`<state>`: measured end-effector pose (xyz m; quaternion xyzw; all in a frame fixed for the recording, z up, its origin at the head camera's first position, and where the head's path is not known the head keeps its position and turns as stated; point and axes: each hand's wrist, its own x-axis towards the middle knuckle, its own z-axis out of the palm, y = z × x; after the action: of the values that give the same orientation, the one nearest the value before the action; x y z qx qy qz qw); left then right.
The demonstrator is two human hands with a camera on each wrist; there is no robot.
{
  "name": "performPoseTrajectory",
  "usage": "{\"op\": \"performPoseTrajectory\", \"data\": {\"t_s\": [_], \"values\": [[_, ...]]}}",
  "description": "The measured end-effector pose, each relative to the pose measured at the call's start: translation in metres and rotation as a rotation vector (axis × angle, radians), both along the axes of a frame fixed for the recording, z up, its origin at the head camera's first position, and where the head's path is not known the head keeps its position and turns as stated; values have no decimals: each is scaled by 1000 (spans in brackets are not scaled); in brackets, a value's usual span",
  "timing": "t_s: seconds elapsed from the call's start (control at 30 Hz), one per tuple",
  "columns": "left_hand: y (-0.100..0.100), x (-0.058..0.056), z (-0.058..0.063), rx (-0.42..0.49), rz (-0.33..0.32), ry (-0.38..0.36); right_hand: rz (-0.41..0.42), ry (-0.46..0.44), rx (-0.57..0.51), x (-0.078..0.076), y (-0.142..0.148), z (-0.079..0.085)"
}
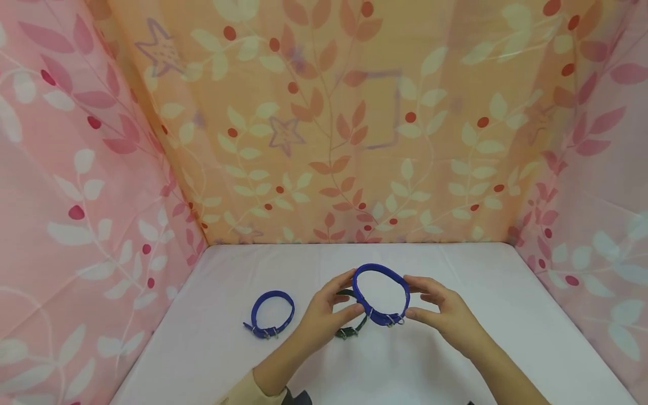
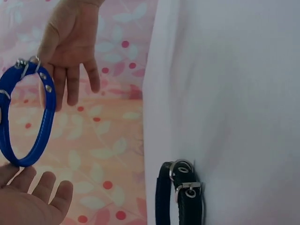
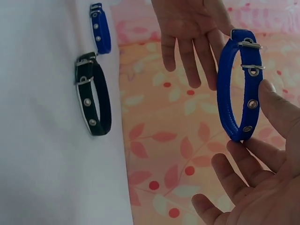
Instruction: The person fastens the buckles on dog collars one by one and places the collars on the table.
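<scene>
A blue collar (image 1: pixel 378 318), buckled into a loop, is held up above the white table between both hands. On its left side, my left hand (image 1: pixel 324 310) pinches it between thumb and fingers. The right hand (image 1: pixel 449 315) grips the opposite side the same way. The strap's metal buckle, ring and eyelets show in the right wrist view, where the collar (image 3: pixel 224 93) stands upright. Behind the left hand a dark green collar (image 1: pixel 347 332) rests on the table, partly hidden. Further left lies a second blue collar (image 1: pixel 263 333), also looped, its strap end sticking out.
White cloth covers the table (image 1: pixel 212 360). An orange leaf-patterned curtain (image 1: pixel 324 140) closes off the back, with pink patterned curtains on the left (image 1: pixel 76 214) and right (image 1: pixel 597 185).
</scene>
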<state>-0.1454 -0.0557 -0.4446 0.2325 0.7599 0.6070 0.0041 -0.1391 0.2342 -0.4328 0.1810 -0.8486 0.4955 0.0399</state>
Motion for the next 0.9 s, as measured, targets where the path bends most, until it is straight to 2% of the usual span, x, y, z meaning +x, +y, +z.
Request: {"op": "performPoseTrajectory", "data": {"t_s": [0.07,0.23,0.37,0.5,0.6,0.7,0.9], "values": [[5,-5,-4,-35,-4,9,-2,11,11,0,8,-2],[23,-15,-13,-139,13,-44,-6,20,33,1,29,-10],[39,-22,-13,-229,33,-87,-29,-6,51,0,42,-16],[52,-32,-15,-294,34,-81,-53,-18,72,-5,53,-27],[61,-38,-23,-333,32,-66,-71,-39,95,-8,61,-36],[69,-43,-31,-365,34,-81,-89,-56,126,-10,68,-43],[81,-52,-44,-404,35,-112,-103,-5,184,-16,77,-56]]}}
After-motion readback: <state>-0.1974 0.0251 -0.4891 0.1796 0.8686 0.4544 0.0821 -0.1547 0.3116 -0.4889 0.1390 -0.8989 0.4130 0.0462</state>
